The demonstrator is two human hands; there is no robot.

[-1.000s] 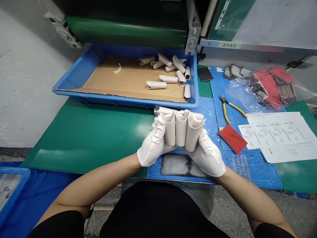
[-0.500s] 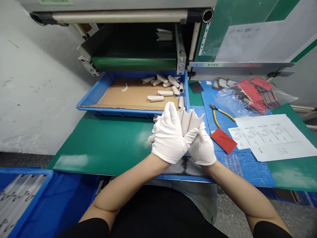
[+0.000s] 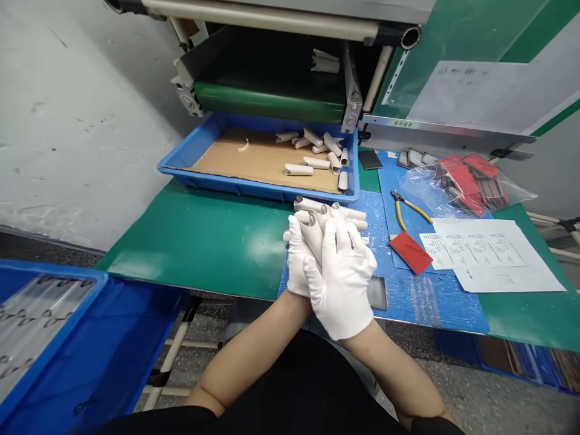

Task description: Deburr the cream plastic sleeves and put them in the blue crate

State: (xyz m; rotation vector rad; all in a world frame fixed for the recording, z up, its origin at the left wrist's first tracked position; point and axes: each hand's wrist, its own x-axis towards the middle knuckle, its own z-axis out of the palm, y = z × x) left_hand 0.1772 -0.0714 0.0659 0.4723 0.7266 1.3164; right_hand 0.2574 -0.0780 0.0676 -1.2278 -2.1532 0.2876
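White-gloved, my left hand [image 3: 298, 261] presses its palm and upright fingers against the left side of several off-white plastic tubes [image 3: 312, 237] with scooped-out ends. My right hand [image 3: 343, 275], gloved the same, wraps over them from the right, so both hands clasp the bunch together. Much of the held tubes is covered by the gloves. Just beyond the fingers, more of these off-white tubes [image 3: 356, 212] lie in a pile on the table. A dark flat piece [image 3: 377, 293] lies partly hidden by my right wrist.
A blue tray [image 3: 254, 191] with loose tubes stands below a green conveyor belt [image 3: 272, 99]. Right lie yellow-handled cutters [image 3: 399, 211], a red card [image 3: 411, 252], printed papers [image 3: 502, 260] and a plastic bag [image 3: 471, 181] of red and dark pieces. A blue crate [image 3: 97, 287] holds clear-wrapped tubes at lower left.
The view has shifted. My right hand has come round in front of the tubes, while my left hand has turned to their left side. The pile behind now shows more.
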